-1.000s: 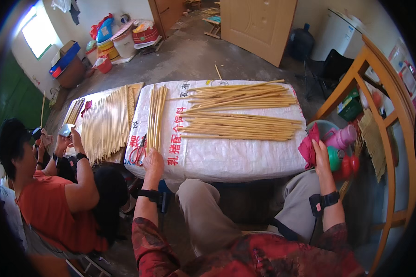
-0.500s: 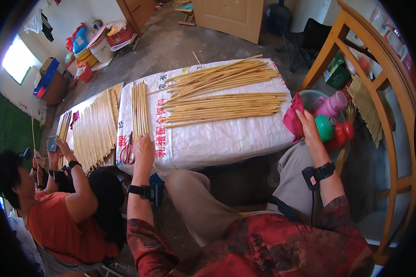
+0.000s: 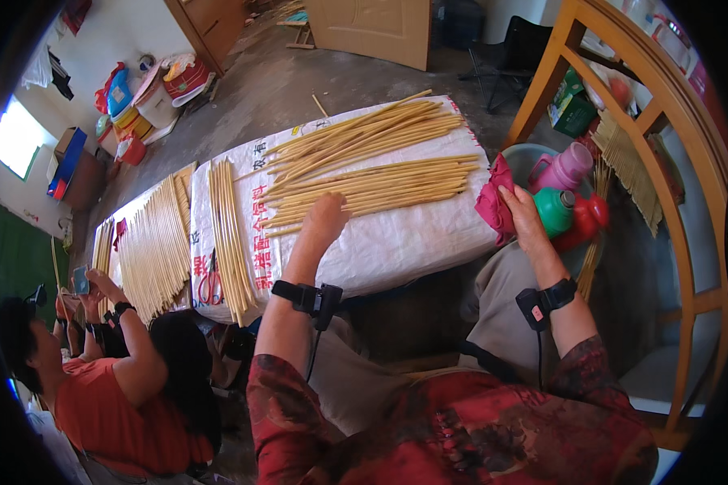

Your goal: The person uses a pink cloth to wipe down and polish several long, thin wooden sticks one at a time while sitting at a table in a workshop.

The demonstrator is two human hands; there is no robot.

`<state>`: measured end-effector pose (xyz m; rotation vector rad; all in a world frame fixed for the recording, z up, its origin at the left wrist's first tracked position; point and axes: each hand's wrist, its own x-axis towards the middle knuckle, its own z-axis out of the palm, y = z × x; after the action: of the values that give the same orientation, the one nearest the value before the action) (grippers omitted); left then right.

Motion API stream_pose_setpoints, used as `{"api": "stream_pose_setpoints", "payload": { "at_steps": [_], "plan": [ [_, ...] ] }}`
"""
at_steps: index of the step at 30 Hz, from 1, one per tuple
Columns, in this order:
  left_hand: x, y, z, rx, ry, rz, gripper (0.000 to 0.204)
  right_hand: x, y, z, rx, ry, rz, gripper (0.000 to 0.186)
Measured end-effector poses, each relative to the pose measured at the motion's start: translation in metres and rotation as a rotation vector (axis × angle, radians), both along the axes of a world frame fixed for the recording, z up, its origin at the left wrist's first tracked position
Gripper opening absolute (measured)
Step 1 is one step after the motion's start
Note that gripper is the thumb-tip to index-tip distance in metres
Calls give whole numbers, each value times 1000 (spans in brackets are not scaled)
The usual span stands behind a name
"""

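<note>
The left hand (image 3: 323, 220) has left the narrow bundle of sticks (image 3: 228, 242) and now reaches over the middle pile of sticks (image 3: 396, 184). That bundle runs down to the table's front edge; a bare strip of white cover (image 3: 404, 246) lies between the middle pile and that edge. The left fingers sit at the pile's near left part, bent, but whether they pinch a stick I cannot tell. The right hand (image 3: 522, 214) grips a red cloth (image 3: 493, 204) beside the basin (image 3: 522, 161), which holds a pink flask (image 3: 567, 166), a green bottle (image 3: 552, 210) and a red container (image 3: 584, 222).
</note>
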<state>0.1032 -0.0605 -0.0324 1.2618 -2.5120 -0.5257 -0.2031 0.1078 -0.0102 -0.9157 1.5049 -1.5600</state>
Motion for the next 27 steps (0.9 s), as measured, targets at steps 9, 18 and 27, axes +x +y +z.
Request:
{"api": "stream_pose_setpoints", "payload": {
  "at_steps": [9,18,27],
  "plan": [
    [-7,6,-49,-104,-273,248,13,-13,7,-2,20,-12,-32,25],
    [-12,21,-38,-241,-400,125,14,-12,6,-1,46,-27,-6,24],
    [-8,22,-25,-91,-124,-21,12,-6,0,-2,41,-46,3,28]
  ]
}}
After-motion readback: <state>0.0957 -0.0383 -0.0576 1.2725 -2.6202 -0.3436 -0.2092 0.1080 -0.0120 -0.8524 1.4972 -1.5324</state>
